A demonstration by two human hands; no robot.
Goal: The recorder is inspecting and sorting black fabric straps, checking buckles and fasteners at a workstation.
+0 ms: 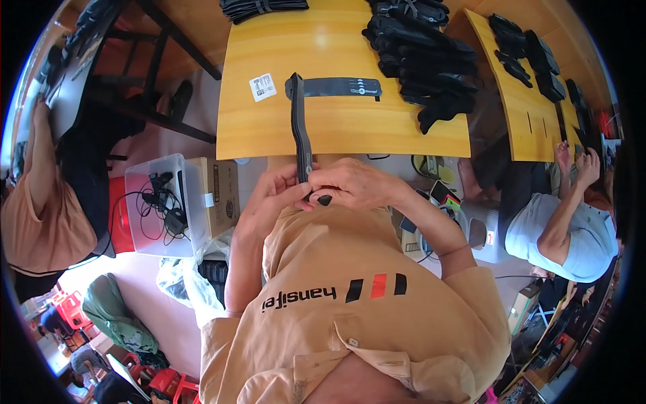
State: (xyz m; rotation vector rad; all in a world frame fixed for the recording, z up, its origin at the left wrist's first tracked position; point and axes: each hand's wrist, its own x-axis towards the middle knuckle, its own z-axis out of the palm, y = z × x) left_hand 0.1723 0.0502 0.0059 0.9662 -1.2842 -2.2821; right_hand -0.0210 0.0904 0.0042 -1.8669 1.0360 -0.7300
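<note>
A long black fabric strap (299, 128), seemingly in layers, runs from the table over its near edge toward my body. My left hand (284, 192) pinches its near end, fingers closed around it. Right beside it, my right hand (353, 183) is closed on the same end, with a small black tip showing below its fingers. Another flat dark band (336, 87) with small pale print lies crosswise on the table, meeting the strap's far end; I cannot tell if the two are joined. A white printed label (262, 86) lies to the left.
Black fabric pieces (424, 60) are heaped at the table's right, and a black bundle (262, 7) lies at the far left. A clear plastic bin (165, 229) with cables stands at lower left beside a cardboard box (222, 192). Other people work at both sides.
</note>
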